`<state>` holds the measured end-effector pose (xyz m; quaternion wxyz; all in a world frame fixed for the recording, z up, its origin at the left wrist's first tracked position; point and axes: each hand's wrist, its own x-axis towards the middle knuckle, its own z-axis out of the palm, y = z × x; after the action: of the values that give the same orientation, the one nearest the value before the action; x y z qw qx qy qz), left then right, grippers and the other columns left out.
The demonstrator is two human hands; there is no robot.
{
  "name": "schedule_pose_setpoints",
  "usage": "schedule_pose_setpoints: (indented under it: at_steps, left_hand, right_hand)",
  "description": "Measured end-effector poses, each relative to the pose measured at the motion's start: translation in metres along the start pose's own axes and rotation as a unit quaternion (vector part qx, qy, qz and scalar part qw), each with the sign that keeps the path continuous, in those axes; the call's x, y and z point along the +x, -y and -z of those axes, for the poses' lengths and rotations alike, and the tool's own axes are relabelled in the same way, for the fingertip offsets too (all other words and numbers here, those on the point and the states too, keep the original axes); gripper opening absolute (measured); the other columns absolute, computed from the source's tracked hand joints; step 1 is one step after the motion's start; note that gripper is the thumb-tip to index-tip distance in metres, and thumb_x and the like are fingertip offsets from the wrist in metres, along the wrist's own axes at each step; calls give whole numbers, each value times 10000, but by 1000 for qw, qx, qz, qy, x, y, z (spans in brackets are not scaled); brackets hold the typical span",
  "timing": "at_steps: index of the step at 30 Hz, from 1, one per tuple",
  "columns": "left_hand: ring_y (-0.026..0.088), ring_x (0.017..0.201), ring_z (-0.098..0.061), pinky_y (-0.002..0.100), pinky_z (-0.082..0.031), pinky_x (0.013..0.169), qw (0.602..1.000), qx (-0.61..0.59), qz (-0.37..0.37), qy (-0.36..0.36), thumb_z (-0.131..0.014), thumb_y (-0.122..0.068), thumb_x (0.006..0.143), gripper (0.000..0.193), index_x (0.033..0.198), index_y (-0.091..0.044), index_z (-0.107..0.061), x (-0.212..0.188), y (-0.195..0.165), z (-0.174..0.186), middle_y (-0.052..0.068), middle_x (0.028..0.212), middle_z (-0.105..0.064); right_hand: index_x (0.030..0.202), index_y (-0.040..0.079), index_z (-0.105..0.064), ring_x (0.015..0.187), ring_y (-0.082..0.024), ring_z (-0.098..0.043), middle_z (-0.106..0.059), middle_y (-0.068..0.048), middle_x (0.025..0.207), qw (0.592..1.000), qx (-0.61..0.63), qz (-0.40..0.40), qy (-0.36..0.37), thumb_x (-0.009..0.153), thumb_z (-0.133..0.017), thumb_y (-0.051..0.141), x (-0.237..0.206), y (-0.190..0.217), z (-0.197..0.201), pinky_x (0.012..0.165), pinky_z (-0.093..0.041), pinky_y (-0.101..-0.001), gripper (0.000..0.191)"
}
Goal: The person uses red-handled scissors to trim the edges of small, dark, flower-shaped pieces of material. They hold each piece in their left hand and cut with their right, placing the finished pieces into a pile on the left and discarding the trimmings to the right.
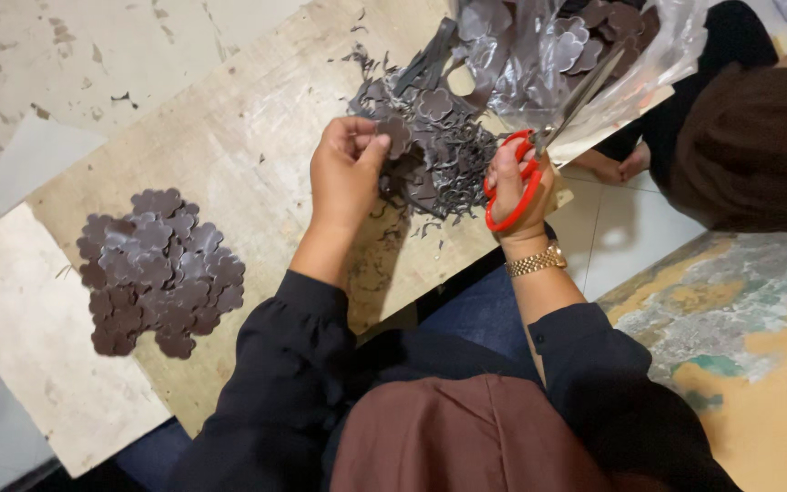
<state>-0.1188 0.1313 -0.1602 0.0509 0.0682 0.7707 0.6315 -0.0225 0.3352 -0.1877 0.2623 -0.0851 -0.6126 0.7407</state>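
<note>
My left hand (346, 171) pinches a brown flower-shaped cut-out (397, 135) at its edge, over a heap of dark scraps and strips (439, 159). My right hand (514, 187) grips red-handled scissors (539, 150), fingers through the loops, with the blades pointing up and to the right toward a clear plastic bag (576, 55). A gold watch sits on my right wrist. Both hands hover above a worn wooden board (248, 146).
A pile of finished brown flower shapes (158, 273) lies on the board at the left. The plastic bag holds more flower pieces. Another person in dark clothes (749, 137) sits at the upper right. A painted surface (749, 337) lies at the right.
</note>
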Motion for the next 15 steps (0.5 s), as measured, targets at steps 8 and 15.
schedule_pose_setpoints:
  at_steps: [8,15]
  left_hand:
    - [307,866,-692,391,-545,751,972,226,-59,-28,-744,-120,893,127,1013,-97,-712,-66,13,53,94,958,-720]
    - [361,1009,-608,461,-491,870,937,303,-156,-76,-795,-185,854,280,1081,-73,-675,-94,4,52,121,1047,-656]
  right_hand:
    - [935,66,-522,653,-112,-479,-502,-14,755,1000,-5,9,-5,1115,-585,236,-4,10,-13,618,-414,-272,255]
    - [919,92,-480,625,-99,-462,-479,3,736,1000,23,12,-12,1075,-607,209,-5,16,-26,576,-397,-264,232]
